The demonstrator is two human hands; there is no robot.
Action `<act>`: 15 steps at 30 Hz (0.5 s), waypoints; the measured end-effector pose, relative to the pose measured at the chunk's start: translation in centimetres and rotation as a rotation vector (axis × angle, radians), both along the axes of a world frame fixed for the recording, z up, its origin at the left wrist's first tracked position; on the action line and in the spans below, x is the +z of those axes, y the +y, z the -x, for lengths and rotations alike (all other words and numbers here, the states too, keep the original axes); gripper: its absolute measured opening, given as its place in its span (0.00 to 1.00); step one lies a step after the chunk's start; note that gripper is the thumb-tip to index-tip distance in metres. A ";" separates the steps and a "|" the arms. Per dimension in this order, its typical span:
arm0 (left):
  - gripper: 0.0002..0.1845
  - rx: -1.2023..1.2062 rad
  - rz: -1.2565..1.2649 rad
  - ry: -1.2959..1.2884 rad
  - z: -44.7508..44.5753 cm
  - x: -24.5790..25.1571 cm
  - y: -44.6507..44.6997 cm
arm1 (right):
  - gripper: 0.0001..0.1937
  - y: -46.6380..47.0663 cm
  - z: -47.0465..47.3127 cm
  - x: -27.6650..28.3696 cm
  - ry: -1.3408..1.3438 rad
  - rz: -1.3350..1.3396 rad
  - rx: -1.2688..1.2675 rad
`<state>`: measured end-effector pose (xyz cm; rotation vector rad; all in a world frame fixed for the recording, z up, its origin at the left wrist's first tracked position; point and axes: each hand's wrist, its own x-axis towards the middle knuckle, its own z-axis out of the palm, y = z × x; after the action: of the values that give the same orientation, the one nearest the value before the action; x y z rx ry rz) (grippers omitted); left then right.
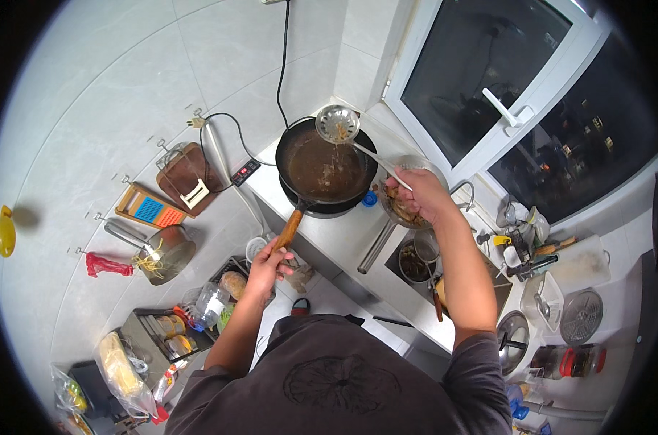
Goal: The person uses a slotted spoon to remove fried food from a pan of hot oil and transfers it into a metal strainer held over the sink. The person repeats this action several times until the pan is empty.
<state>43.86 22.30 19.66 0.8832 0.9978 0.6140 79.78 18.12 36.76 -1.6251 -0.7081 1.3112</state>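
My left hand [266, 267] grips the wooden handle [289, 228] of a dark wok [326, 168] near its end. Brown, oily-looking liquid with small bits covers the wok's bottom. In my right hand [427, 197] is the long metal handle of a slotted ladle [337, 122], whose bowl hangs over the wok's far right part. A few brown scraps lie in the bowl, and thin drops seem to fall from it. Below my right hand, partly hidden by it, stands a metal pan [392, 213] with browned food pieces [404, 211].
A lit control panel [245, 173] hangs on a cord left of the wok. A blue cap [369, 199] lies on the counter [329, 234]. To the right are a pot with dark contents [413, 263], a strainer [427, 247] and an open window [487, 70]. Utensils hang on the left wall.
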 end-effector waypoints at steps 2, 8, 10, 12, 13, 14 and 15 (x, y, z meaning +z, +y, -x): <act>0.32 -0.001 -0.025 0.007 0.3 -0.1 -0.2 | 0.19 -0.5 0.1 -0.9 0.023 -0.013 -0.027; 0.31 0.225 0.090 -0.144 1.6 -3.4 -1.0 | 0.18 -1.7 1.0 -6.9 0.150 0.092 -0.069; 0.30 0.312 0.137 -0.122 2.6 -5.8 -1.0 | 0.17 -2.1 1.1 -7.8 0.175 0.164 -0.095; 0.26 0.391 0.204 -0.069 4.4 -9.0 -1.8 | 0.18 -2.6 1.1 -7.7 0.162 0.095 -0.079; 0.24 0.382 0.221 -0.019 5.5 -10.8 -2.2 | 0.19 -2.9 1.0 -7.3 0.153 0.091 -0.104; 0.23 0.371 0.241 0.035 6.6 -12.9 -2.6 | 0.18 -3.2 0.8 -6.8 0.136 0.023 -0.113; 0.22 0.356 0.264 0.093 7.9 -15.0 -3.1 | 0.18 -3.3 0.6 -6.2 0.100 -0.063 -0.075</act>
<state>35.92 19.22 4.62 0.5068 1.3014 0.7246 79.16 14.79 30.56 -1.5108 -0.6167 1.2939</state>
